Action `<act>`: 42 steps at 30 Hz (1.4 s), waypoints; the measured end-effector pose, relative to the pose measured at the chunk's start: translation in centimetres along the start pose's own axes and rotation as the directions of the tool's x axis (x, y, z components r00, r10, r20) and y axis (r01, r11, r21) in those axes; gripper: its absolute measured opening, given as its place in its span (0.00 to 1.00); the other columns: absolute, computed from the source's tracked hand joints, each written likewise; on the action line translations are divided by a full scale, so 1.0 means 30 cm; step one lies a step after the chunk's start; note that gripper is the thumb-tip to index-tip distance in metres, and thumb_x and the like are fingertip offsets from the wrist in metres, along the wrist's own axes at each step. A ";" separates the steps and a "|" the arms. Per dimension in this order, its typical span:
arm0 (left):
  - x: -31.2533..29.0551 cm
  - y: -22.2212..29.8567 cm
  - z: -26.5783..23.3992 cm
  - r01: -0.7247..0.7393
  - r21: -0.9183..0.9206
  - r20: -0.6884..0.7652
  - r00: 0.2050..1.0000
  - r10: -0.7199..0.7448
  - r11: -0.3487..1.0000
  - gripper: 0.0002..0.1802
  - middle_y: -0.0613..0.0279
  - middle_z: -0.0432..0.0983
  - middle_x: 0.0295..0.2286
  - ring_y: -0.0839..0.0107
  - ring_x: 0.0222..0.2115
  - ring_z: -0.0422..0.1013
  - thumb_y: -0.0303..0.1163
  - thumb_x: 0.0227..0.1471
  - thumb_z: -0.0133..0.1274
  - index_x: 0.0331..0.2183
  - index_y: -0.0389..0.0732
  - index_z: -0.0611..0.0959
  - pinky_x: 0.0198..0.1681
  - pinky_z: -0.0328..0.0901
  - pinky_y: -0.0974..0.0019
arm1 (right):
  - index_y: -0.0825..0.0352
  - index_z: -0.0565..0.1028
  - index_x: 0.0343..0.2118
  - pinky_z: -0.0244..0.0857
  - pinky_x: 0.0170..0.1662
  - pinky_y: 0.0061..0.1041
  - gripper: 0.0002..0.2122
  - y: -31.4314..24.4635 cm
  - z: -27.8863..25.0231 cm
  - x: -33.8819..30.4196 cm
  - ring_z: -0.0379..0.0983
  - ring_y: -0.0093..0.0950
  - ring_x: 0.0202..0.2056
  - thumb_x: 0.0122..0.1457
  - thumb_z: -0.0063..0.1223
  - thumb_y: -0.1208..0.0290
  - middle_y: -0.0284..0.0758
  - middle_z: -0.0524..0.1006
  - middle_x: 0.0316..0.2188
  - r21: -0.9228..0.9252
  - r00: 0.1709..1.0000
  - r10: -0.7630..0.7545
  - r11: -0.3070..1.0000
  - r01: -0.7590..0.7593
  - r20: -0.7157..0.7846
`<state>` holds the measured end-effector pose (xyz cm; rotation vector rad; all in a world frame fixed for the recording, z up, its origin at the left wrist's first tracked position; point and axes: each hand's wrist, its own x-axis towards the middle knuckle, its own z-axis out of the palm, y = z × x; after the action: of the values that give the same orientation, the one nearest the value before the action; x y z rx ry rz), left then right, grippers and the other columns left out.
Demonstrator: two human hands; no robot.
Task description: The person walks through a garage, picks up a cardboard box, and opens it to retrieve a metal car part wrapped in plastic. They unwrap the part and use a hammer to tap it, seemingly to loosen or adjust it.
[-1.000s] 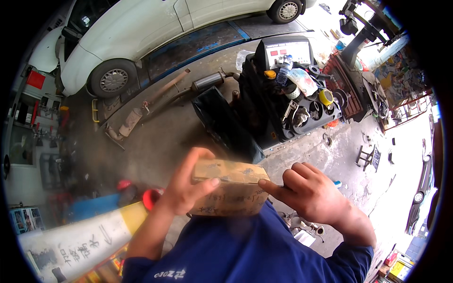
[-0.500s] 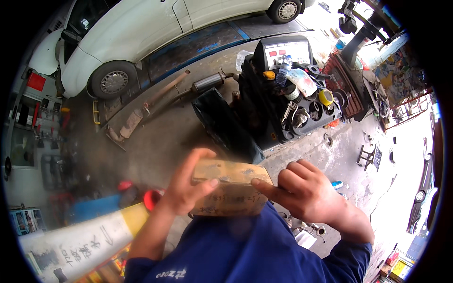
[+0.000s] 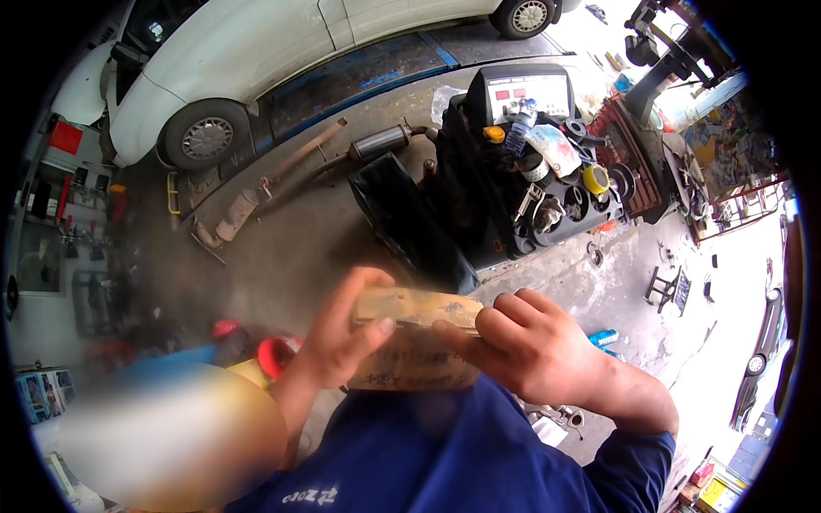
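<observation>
1. In the head view, a cardboard box (image 3: pixel 410 363) is held up in front of the dark blue shirt (image 3: pixel 410 445), low in the middle of the view, with dark handwriting on its near side.
2. The box is gripped by the left hand (image 3: pixel 340 338) at its left end; the thumb is pressed along the near top edge and the fingers are wrapped around the far side.
3. By the right hand (image 3: pixel 534 346), the box is touched at its upper right part: one digit is laid across the near top edge and the other fingers are curled. Whether the box is gripped there cannot be told.
4. Beyond the box, a black open-topped bin (image 3: pixel 410 222) is seen beside a black machine (image 3: pixel 492 227), on whose top a bottle (image 3: pixel 519 128) and a yellow tape roll (image 3: pixel 595 179) are placed.
5. An exhaust pipe (image 3: pixel 380 144) is laid on the floor (image 3: pixel 299 248), near a white car (image 3: pixel 256 51).
6. The lower left is blurred; a red round object (image 3: pixel 275 357) is seen beside it.
</observation>
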<state>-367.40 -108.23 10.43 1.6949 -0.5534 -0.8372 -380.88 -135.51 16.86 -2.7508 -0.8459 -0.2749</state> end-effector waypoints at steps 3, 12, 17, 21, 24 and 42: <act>-0.001 -0.018 -0.007 0.010 0.000 -0.002 1.000 -0.010 1.000 0.35 0.63 0.76 0.43 0.77 0.43 0.69 0.47 0.59 0.59 0.61 0.38 0.73 0.49 0.65 0.69 | 0.65 0.82 0.59 0.64 0.35 0.26 0.25 0.000 -0.010 0.011 0.69 0.25 0.35 0.57 0.64 0.69 0.28 0.66 0.32 -0.005 0.999 0.025 1.000 -0.024 0.038; 0.029 -0.049 -0.007 -0.012 0.067 0.034 0.999 0.010 0.998 0.34 0.61 0.76 0.46 0.74 0.47 0.71 0.46 0.60 0.59 0.61 0.38 0.73 0.53 0.66 0.67 | 0.66 0.81 0.60 0.64 0.39 0.27 0.24 -0.004 -0.092 -0.005 0.69 0.27 0.37 0.60 0.60 0.69 0.29 0.68 0.35 -0.050 0.968 0.103 0.994 -0.094 0.227; 0.044 -0.047 -0.013 -0.026 0.119 0.042 0.999 0.021 0.992 0.35 0.61 0.76 0.46 0.73 0.48 0.71 0.46 0.59 0.59 0.62 0.38 0.72 0.55 0.66 0.66 | 0.65 0.80 0.60 0.63 0.41 0.28 0.24 0.031 -0.107 -0.043 0.70 0.26 0.38 0.59 0.62 0.69 0.29 0.68 0.35 -0.059 0.956 0.135 0.991 -0.124 0.261; 0.053 -0.052 -0.013 -0.022 0.036 0.002 1.000 0.021 0.999 0.33 0.50 0.76 0.49 0.59 0.52 0.74 0.47 0.59 0.60 0.58 0.36 0.75 0.58 0.67 0.57 | 0.63 0.81 0.58 0.63 0.40 0.28 0.23 0.053 -0.106 -0.080 0.69 0.25 0.36 0.58 0.63 0.69 0.28 0.66 0.34 -0.058 0.962 0.165 0.986 -0.157 0.217; 0.064 -0.047 -0.021 -0.017 0.013 0.014 1.000 0.017 1.000 0.33 0.51 0.76 0.49 0.61 0.52 0.74 0.46 0.59 0.60 0.59 0.36 0.75 0.58 0.67 0.58 | 0.60 0.83 0.59 0.63 0.37 0.30 0.26 0.047 -0.094 -0.059 0.67 0.25 0.32 0.54 0.63 0.70 0.27 0.64 0.31 0.001 0.980 0.168 0.986 -0.169 0.107; 0.080 -0.170 -0.020 0.008 -0.313 -0.103 0.994 -0.042 0.950 0.36 0.52 0.79 0.52 0.65 0.53 0.75 0.48 0.62 0.48 0.63 0.33 0.72 0.58 0.70 0.62 | 0.71 0.83 0.49 0.66 0.33 0.21 0.11 0.575 0.693 -0.587 0.70 0.18 0.29 0.72 0.63 0.68 0.28 0.78 0.31 0.832 -0.024 0.964 -0.241 -0.500 0.264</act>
<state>-365.68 -108.18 5.04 1.4479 -0.3056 -0.7993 -383.15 -152.51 -10.44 -1.4651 1.0560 -0.2352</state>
